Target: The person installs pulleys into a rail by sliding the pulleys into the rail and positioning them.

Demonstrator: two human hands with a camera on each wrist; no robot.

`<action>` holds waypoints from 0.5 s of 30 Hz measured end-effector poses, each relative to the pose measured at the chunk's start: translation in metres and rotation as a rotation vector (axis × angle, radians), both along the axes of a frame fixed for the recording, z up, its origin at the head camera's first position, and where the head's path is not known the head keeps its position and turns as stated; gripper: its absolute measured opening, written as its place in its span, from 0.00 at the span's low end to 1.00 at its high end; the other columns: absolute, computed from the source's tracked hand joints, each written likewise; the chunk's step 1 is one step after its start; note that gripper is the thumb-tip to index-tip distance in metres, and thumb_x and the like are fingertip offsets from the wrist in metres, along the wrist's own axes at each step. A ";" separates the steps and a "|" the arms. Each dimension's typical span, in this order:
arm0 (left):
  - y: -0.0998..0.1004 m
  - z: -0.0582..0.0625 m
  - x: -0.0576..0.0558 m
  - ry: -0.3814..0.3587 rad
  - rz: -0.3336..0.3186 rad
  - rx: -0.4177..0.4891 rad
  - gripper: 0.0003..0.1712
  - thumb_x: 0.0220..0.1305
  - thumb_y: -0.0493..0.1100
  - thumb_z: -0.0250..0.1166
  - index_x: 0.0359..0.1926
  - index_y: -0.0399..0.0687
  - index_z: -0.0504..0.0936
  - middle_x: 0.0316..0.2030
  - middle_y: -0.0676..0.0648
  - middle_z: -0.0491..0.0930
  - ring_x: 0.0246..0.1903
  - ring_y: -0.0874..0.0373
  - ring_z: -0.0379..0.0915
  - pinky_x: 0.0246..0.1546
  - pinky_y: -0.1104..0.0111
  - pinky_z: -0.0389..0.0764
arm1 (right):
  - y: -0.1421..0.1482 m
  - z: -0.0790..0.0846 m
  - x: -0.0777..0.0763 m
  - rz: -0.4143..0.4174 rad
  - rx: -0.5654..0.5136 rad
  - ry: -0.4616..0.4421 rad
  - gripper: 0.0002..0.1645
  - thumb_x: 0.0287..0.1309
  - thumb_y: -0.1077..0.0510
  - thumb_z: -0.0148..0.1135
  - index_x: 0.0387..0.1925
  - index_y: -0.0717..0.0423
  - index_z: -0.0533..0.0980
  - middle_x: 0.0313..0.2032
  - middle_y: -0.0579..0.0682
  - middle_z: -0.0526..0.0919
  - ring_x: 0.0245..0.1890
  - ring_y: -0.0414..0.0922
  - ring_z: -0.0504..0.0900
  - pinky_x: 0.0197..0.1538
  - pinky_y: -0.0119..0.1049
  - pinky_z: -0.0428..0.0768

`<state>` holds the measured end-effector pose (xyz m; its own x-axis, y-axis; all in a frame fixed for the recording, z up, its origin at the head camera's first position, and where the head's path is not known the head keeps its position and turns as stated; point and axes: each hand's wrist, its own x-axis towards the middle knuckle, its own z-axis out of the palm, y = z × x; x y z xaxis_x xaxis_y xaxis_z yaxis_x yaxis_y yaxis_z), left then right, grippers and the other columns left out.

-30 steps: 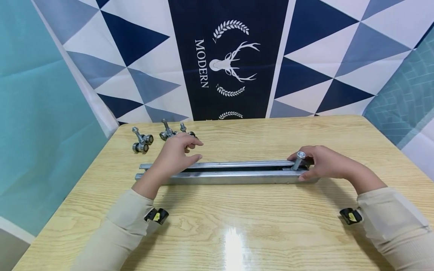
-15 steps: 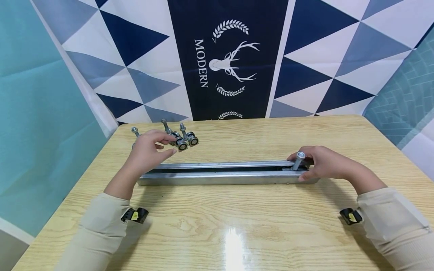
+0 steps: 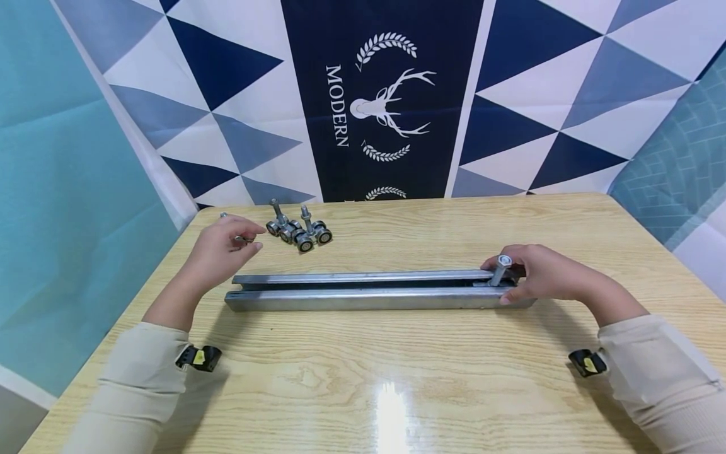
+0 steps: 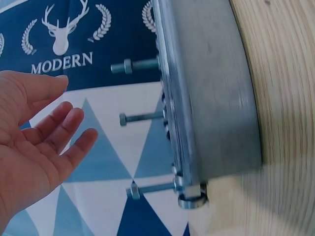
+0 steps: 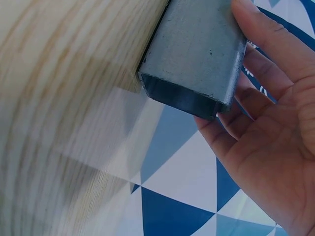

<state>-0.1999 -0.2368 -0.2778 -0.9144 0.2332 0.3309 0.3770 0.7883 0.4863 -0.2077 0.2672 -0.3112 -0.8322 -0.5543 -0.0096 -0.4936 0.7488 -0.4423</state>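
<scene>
A steel C-channel rail [image 3: 363, 301] lies across the table with its slot up. My right hand [image 3: 547, 271] grips its right end, thumb on the near wall and fingers on the far side; in the right wrist view the hand [image 5: 270, 108] curls by the rail's hollow end [image 5: 192, 59]. The bolt [image 3: 500, 271] of a trolley stands up from the slot there, its wheels hidden. My left hand [image 3: 218, 255] hovers past the rail's left end, holding nothing, its fingers loosely bent. It covers most of one roller trolley [image 4: 192, 194], which the left wrist view shows beyond the rail.
Two more roller trolleys, one in front [image 3: 311, 233] and one behind [image 3: 279, 221], stand close together at the back left with bolts upward. The wooden table [image 3: 363, 359] meets a patterned cloth backdrop [image 3: 391, 126] at its far edge.
My left hand has moved left, away from the two paired trolleys and over to the leftmost one. My right hand has kept its place on the rail.
</scene>
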 end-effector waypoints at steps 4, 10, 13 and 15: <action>-0.008 -0.001 -0.002 0.026 0.029 -0.035 0.13 0.56 0.37 0.61 0.44 0.43 0.79 0.43 0.46 0.73 0.41 0.52 0.69 0.39 0.58 0.75 | -0.001 0.001 0.000 -0.010 -0.008 -0.010 0.33 0.31 0.48 0.74 0.46 0.47 0.75 0.36 0.41 0.75 0.32 0.44 0.67 0.31 0.32 0.67; -0.020 -0.008 -0.006 0.034 0.089 -0.054 0.13 0.54 0.37 0.63 0.42 0.43 0.79 0.44 0.44 0.71 0.43 0.48 0.69 0.41 0.56 0.74 | 0.000 0.001 0.000 -0.021 -0.011 -0.019 0.33 0.31 0.50 0.74 0.47 0.47 0.75 0.37 0.41 0.76 0.35 0.44 0.69 0.34 0.34 0.70; -0.028 -0.012 -0.009 0.047 0.117 -0.048 0.13 0.52 0.36 0.63 0.42 0.41 0.79 0.45 0.42 0.70 0.43 0.47 0.68 0.40 0.56 0.74 | -0.001 0.000 -0.001 -0.028 -0.008 -0.026 0.33 0.31 0.50 0.74 0.47 0.47 0.75 0.38 0.41 0.76 0.36 0.44 0.69 0.35 0.35 0.71; -0.032 -0.014 -0.012 0.069 0.130 -0.051 0.13 0.52 0.35 0.63 0.42 0.41 0.80 0.44 0.42 0.70 0.43 0.46 0.68 0.39 0.55 0.75 | -0.001 0.000 -0.001 -0.030 -0.006 -0.027 0.33 0.31 0.50 0.74 0.47 0.47 0.75 0.38 0.41 0.76 0.36 0.43 0.69 0.35 0.36 0.71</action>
<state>-0.2114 -0.2690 -0.2921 -0.9137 0.1325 0.3843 0.3010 0.8558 0.4207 -0.2085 0.2665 -0.3115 -0.8479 -0.5294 -0.0293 -0.4589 0.7603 -0.4597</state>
